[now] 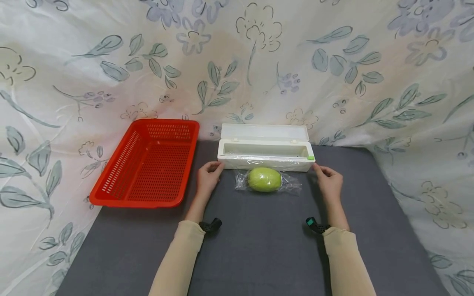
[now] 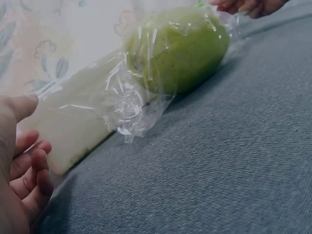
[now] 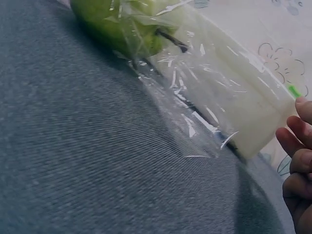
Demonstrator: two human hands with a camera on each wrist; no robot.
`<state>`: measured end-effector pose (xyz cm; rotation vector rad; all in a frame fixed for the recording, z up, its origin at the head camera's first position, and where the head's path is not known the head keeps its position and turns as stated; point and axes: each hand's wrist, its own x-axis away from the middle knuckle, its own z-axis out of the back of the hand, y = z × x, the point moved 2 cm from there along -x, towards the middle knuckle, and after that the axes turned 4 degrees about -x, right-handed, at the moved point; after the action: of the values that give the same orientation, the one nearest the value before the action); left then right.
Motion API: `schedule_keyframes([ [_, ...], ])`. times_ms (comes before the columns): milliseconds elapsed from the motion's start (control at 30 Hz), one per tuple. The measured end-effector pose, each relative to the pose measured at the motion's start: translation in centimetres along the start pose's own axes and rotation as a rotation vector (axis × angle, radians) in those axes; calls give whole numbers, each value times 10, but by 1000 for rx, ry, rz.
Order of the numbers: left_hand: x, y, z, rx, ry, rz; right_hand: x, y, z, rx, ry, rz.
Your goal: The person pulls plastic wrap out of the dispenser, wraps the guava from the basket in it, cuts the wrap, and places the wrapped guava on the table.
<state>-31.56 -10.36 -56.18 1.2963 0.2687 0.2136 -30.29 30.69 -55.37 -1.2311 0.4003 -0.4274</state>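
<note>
Curtain (image 1: 326, 107) with flowers fills the top and sides of the head frame. Below it is a grey counter (image 1: 259, 238). The red basket (image 1: 137, 204) sits at the left of the frame. The white box (image 1: 266, 158) is near the middle, and its lid (image 1: 264, 132) is up, so shutting it is not done yet.

Clear wrap (image 1: 290, 185) lies just in front of the box. It goes around the fruit, so I think that part is mostly done. The ends look loose and crinkly, so they may need to be made neat. Shiny lines show on the front of the box too, but I can't tell if that is more wrap.

The hands are at the two ends of the box. The left hand (image 1: 208, 177) is at its left end, and the right hand (image 1: 329, 183) is at its right end. Their fingers are bent, but I can't tell if they pinch wrap, hold the box or only touch it. No hand is on the fruit.

The green fruit (image 1: 264, 179) is in the middle of the frame, on the counter and not in the basket. Smallest is a bright green tab (image 1: 310, 157) at the right end of the box.
</note>
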Motion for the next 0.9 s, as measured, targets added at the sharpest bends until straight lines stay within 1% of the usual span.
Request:
schedule_keyframes([
  [100, 3, 1, -3, 13, -13, -31, 1, 2, -3, -20, -40, -43],
  [167, 5, 1, -6, 21, -29, -37, 1, 2, -7, -28, -79, -64],
  [333, 7, 4, -16, 58, -62, -4, 0, 0, -18, -90, -163, -72],
  [467, 5, 8, -23, 116, -74, 37, 1, -2, -24, -165, -176, -87],
  [633, 3, 10, -28, 134, -67, 66, 4, -3, -28, -211, -192, -97],
  [733, 2, 10, -28, 137, -55, 62, 6, -4, -29, -219, -203, -82],
  [900, 2, 11, -26, 163, -64, 21, 10, -8, -29, -208, -207, -46],
])
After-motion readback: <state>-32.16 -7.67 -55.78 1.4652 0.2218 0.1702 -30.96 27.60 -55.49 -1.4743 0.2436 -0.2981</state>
